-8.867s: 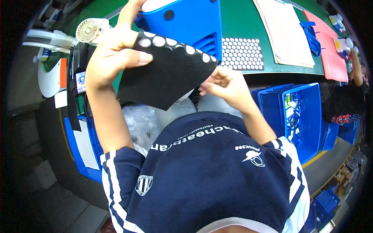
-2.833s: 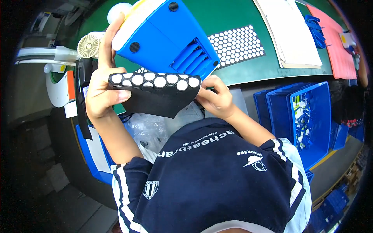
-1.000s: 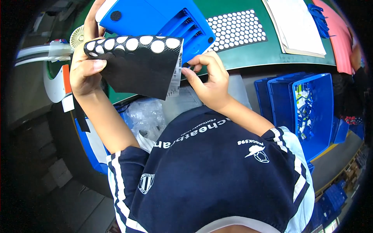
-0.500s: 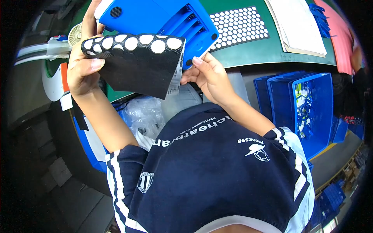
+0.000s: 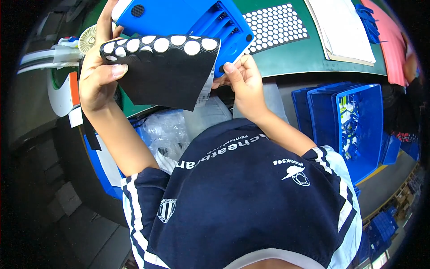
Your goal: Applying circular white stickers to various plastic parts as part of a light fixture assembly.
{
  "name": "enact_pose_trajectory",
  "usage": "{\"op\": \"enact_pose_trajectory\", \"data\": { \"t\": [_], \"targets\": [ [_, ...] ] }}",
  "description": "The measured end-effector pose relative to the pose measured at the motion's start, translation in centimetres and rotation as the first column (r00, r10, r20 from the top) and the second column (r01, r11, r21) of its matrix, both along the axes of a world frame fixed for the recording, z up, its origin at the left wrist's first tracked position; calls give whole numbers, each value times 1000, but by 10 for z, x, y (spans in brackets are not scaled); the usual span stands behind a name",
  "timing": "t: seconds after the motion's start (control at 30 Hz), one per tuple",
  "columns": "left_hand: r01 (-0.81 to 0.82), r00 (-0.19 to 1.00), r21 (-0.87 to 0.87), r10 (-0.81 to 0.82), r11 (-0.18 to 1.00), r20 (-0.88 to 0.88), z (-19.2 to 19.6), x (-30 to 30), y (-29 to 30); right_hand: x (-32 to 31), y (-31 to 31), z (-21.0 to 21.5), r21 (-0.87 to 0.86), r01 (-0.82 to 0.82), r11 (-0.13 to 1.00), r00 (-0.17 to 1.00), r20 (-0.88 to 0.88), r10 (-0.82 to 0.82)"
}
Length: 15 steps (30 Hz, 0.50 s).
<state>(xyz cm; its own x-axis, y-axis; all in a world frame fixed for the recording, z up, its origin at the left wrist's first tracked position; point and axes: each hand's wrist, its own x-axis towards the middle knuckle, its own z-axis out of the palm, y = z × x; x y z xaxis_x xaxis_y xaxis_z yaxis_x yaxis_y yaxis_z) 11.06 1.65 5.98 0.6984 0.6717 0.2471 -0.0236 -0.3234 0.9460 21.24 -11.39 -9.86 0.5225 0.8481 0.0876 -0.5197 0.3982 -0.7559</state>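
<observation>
Two hands are up over the near edge of the green bench (image 5: 286, 67), and we read them from the left. At the far left edge of the bench stand a small white fan (image 5: 88, 39) and a white and orange fixture (image 5: 62, 92), both just beside our left wrist. Our left hand (image 5: 96, 74) is closed on the left end of a black sheet (image 5: 165, 74), thumb pressed flat across its face and the other fingers hidden behind it. That sheet is held upright and slightly curved, with a row of white discs (image 5: 161, 44) running along its top edge; it hangs in the air above the bench's near edge, between the two hands. Behind it, touching its top edge, a blue plastic housing (image 5: 188, 18) with ribbed slots rests tilted near the far side of the bench.

Our right hand (image 5: 244, 83) is curled, thumb raised, its fingertips pinching the right edge of the sheet where a thin white strip (image 5: 207, 85) runs down. Beyond it on the bench lies a black mat of white discs (image 5: 277, 24), then a stack of white papers (image 5: 345, 27) and a pink sheet (image 5: 389, 40) toward the right edge. Below the bench's near edge sit crumpled clear plastic bags (image 5: 168, 132) on the left and open blue bins (image 5: 354, 121) on the right.
</observation>
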Motion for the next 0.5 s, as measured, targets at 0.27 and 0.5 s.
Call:
{"op": "enact_pose_trajectory", "data": {
  "t": [0.27,0.5],
  "targets": [
    [13,992,-60,-20,998,-124,0,-5,9,10,-10,2,-104,-50,993,998,34,53],
    [56,995,-26,-58,998,-80,10,20,-8,14,-19,5,-160,160,974,886,457,-70]
  ]
}}
